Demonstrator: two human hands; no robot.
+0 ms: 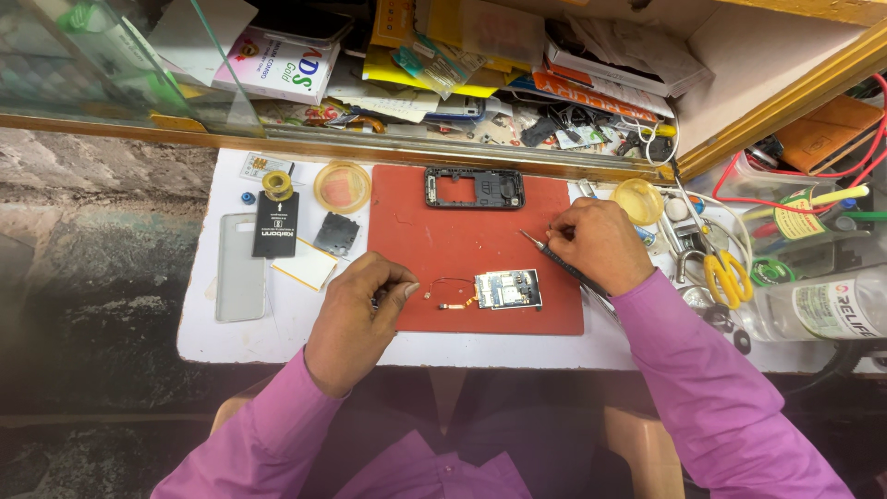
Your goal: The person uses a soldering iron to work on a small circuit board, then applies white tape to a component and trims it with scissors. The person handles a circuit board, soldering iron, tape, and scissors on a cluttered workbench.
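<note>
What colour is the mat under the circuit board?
Red mat, seen best in the head view.

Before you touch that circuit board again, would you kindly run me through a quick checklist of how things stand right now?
1. Circuit board lies flat on the red mat: ok.
2. Right hand grips the screwdriver, tip off the board: ok.
3. Left hand pinches something small beside the thin wire: cannot tell what.
4. Phone frame sits apart at the mat's top edge: ok.
5. Yellow scissors lie away from both hands: ok.
</note>
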